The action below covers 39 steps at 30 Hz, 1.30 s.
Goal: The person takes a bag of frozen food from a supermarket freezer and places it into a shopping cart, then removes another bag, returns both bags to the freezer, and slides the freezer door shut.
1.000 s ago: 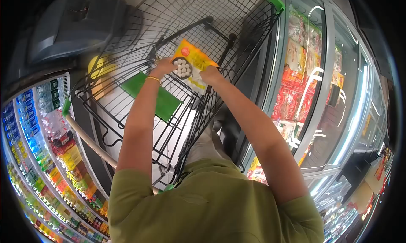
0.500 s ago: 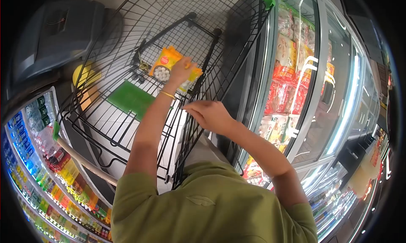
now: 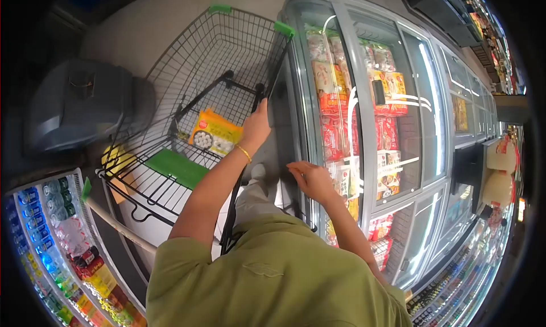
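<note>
My left hand (image 3: 257,127), with a yellow bracelet at the wrist, is at the right side rim of a black wire shopping cart (image 3: 193,37). Its fingers look closed round the rim, though they are partly hidden. Inside the cart lies a yellow-orange bag of round white food (image 3: 211,132), just left of that hand. My right hand (image 3: 314,180) hangs between the cart and a glass-topped freezer (image 3: 301,94), apart from both. Its fingers are loosely curled together, with nothing visible in them.
Frozen food packs (image 3: 333,88) fill the freezer to the right. Drink shelves (image 3: 62,224) stand at lower left, near the cart handle (image 3: 116,224). A dark grey bin-like object (image 3: 85,108) is beyond the cart's left side. A green panel (image 3: 177,168) is on the cart.
My left hand has left the yellow bag and moved right to the cart's rim. The bag lies uncovered. My right hand has moved right and slightly down. The view has shifted, showing more of the freezer.
</note>
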Available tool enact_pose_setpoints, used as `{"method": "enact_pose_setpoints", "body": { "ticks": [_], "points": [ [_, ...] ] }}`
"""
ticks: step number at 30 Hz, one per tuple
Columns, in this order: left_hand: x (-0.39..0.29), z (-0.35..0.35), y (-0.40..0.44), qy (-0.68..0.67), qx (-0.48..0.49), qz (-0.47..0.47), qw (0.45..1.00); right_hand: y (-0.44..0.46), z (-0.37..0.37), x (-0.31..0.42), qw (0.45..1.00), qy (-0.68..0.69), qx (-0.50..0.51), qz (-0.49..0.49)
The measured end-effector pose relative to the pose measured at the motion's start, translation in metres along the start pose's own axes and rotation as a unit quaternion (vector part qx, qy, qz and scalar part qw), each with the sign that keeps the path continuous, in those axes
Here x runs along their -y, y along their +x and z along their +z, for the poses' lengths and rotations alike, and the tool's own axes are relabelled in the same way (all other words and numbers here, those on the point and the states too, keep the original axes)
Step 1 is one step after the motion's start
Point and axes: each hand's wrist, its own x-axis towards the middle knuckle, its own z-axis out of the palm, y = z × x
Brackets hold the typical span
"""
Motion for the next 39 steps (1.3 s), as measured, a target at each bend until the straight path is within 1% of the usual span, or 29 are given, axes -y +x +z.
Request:
{"method": "enact_pose_setpoints", "body": {
  "ticks": [2,4,5,7,8,9,10,11,12,13,14,15,16,18,19,21,23,25,26,27,28,29,31,32,34,35,37,38,39],
  "points": [
    [0.006,0.016,-0.009,0.033,-0.013,-0.017,0.999,-0.022,-0.006,-0.011,0.999,-0.025,0.009,0.018],
    [0.002,0.018,-0.02,0.035,-0.002,0.0,0.999,-0.054,-0.017,-0.027,0.998,-0.014,-0.043,0.043],
    [0.005,0.021,-0.028,0.023,0.009,-0.015,1.0,-0.067,-0.021,-0.037,0.996,-0.007,-0.061,0.059],
    [0.017,0.038,-0.039,0.015,-0.008,0.013,1.0,-0.09,-0.025,-0.064,0.994,0.004,-0.092,0.058],
    [0.018,0.037,-0.048,0.003,-0.021,0.036,0.999,-0.102,-0.028,-0.069,0.992,0.003,-0.098,0.086],
    [0.019,0.037,-0.058,0.01,-0.011,0.03,0.999,-0.117,-0.028,-0.073,0.987,0.004,-0.106,0.119],
    [0.016,0.034,-0.068,0.018,0.004,0.028,0.999,-0.128,-0.032,-0.075,0.984,-0.016,-0.122,0.127],
    [0.035,0.045,-0.069,0.012,0.022,0.014,1.0,-0.135,-0.031,-0.079,0.978,-0.012,-0.139,0.153],
    [0.036,0.042,-0.078,0.058,0.013,0.028,0.998,-0.143,-0.028,-0.085,0.979,-0.015,-0.134,0.151],
    [0.043,0.043,-0.082,0.058,-0.002,0.046,0.997,-0.156,-0.023,-0.09,0.979,-0.017,-0.133,0.156],
    [0.038,0.053,-0.078,0.072,0.005,0.079,0.994,-0.16,-0.021,-0.093,0.977,-0.025,-0.143,0.154],
    [0.052,0.04,-0.083,0.088,-0.041,0.12,0.988,-0.164,-0.016,-0.092,0.976,-0.034,-0.153,0.152],
    [0.053,0.037,-0.087,0.066,-0.042,0.134,0.988,-0.174,-0.012,-0.083,0.972,-0.043,-0.154,0.17],
    [0.073,0.044,-0.094,0.152,-0.078,0.189,0.967,-0.192,-0.004,-0.072,0.968,-0.044,-0.169,0.181],
    [0.064,0.043,-0.104,0.151,-0.064,0.215,0.963,-0.201,-0.001,-0.068,0.967,-0.041,-0.18,0.175],
    [0.04,0.032,-0.119,0.122,0.011,0.061,0.991,-0.222,0.006,-0.058,0.958,-0.028,-0.203,0.199],
    [0.034,0.034,-0.128,0.146,0.006,0.089,0.985,-0.245,0.015,-0.045,0.953,-0.01,-0.218,0.21],
    [0.026,0.043,-0.13,0.168,0.0,0.111,0.979,-0.265,0.022,-0.046,0.946,-0.012,-0.23,0.23],
    [0.017,0.048,-0.132,0.193,0.009,0.071,0.979,-0.276,0.026,-0.047,0.942,-0.009,-0.238,0.235],
    [0.009,0.054,-0.135,0.216,0.019,0.029,0.976,-0.286,0.032,-0.05,0.933,-0.008,-0.269,0.24],
    [0.002,0.059,-0.141,0.232,-0.009,0.024,0.972,-0.298,0.034,-0.049,0.922,-0.007,-0.299,0.244],
    [0.001,0.062,-0.142,0.232,-0.008,0.031,0.972,-0.309,0.035,-0.048,0.919,-0.008,-0.305,0.248],
    [0.004,0.066,-0.146,0.225,0.053,0.02,0.973,-0.332,0.037,-0.043,0.889,0.025,-0.341,0.304],
    [0.002,0.068,-0.151,0.227,0.055,0.025,0.972,-0.342,0.037,-0.042,0.886,0.026,-0.345,0.308],
    [-0.001,0.074,-0.164,0.253,0.049,0.012,0.966,-0.362,0.034,-0.042,0.852,0.025,-0.417,0.317],
    [-0.001,0.076,-0.172,0.255,0.05,0.014,0.966,-0.372,0.034,-0.043,0.85,0.026,-0.418,0.319],
    [0.002,0.077,-0.186,0.275,0.033,0.052,0.959,-0.392,0.031,-0.047,0.816,0.022,-0.454,0.358],
    [0.004,0.079,-0.192,0.275,0.033,0.052,0.959,-0.402,0.031,-0.051,0.801,0.019,-0.476,0.362],
    [0.006,0.08,-0.198,0.278,0.035,0.048,0.959,-0.412,0.03,-0.054,0.801,0.019,-0.476,0.362]
  ]
}}
